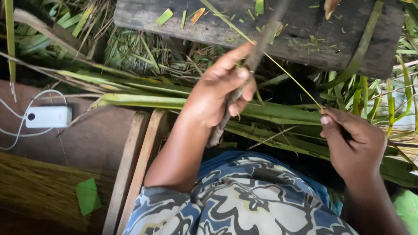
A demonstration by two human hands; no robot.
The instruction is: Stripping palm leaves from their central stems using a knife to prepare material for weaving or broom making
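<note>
Head view: leaf midrib (279, 67) between grips

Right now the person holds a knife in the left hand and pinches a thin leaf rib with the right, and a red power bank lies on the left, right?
Not quite. The head view shows the power bank is white, not red. The left hand does grip the knife, and the right hand pinches the thin leaf rib.
</note>
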